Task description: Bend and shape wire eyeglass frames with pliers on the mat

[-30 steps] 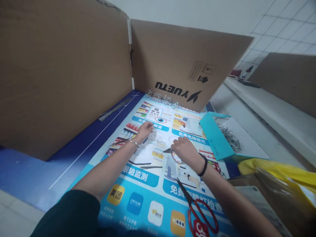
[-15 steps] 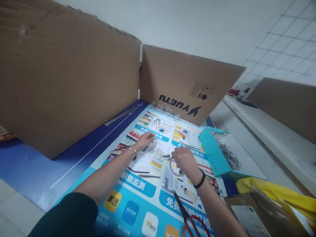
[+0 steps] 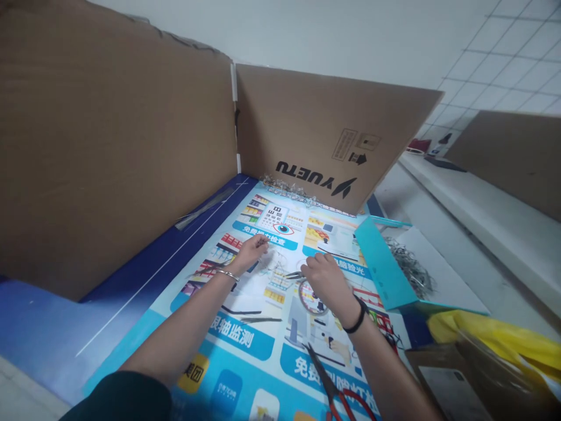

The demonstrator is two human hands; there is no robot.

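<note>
My left hand [image 3: 253, 252] is closed in a pinch over the printed sheet [image 3: 228, 304]. What its fingertips hold is too fine to make out; faint wire-like strands [image 3: 276, 261] show just to their right. In my closed right hand [image 3: 325, 280] is a pair of pliers [image 3: 294, 275], its slim metal jaws pointing left toward those strands. Partly under the right hand lies a round coil of wire [image 3: 302, 299]. Nearer to me, scissors with red handles [image 3: 322, 368] lie with their dark blades apart, beside my right forearm. Dark thin strips [image 3: 260, 320] rest below my left hand.
Cardboard panels [image 3: 166, 146] stand at the left and the back [image 3: 307, 117]. Clear crumpled bits [image 3: 289, 188] line the back panel's foot. A turquoise box [image 3: 381, 269] at right holds tangled wire pieces [image 3: 412, 269]. Yellow plastic [image 3: 491, 333] and a brown package [image 3: 442, 374] sit front right.
The view has shifted slightly, so the box and right-hand items appear further right. Both hands keep nearly the same place and grip, with the pliers still pointing left.
</note>
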